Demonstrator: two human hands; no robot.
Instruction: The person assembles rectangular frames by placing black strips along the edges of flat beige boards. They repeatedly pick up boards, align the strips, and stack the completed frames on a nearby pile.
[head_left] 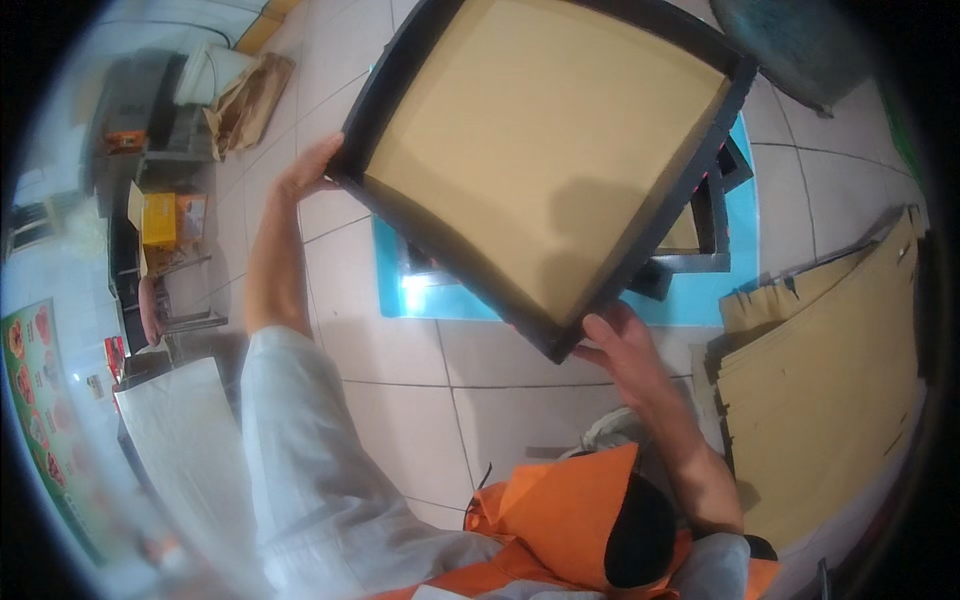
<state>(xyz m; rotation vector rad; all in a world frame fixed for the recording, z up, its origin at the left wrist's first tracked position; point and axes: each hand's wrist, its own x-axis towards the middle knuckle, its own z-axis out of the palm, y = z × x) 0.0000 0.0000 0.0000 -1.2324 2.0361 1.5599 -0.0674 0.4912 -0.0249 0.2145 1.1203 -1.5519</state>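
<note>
Head view, two hands, one black tray, cardboard stack

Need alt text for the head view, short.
Both hands hold up a shallow black-rimmed cardboard box tray, left hand at its left corner, right hand at its bottom corner. Below: similar trays on a blue mat, flat cardboard sheets at right.

Two hands hold one black tray with a tan bottom. One blue mat lies below, and one cardboard stack sits to the right.
</note>
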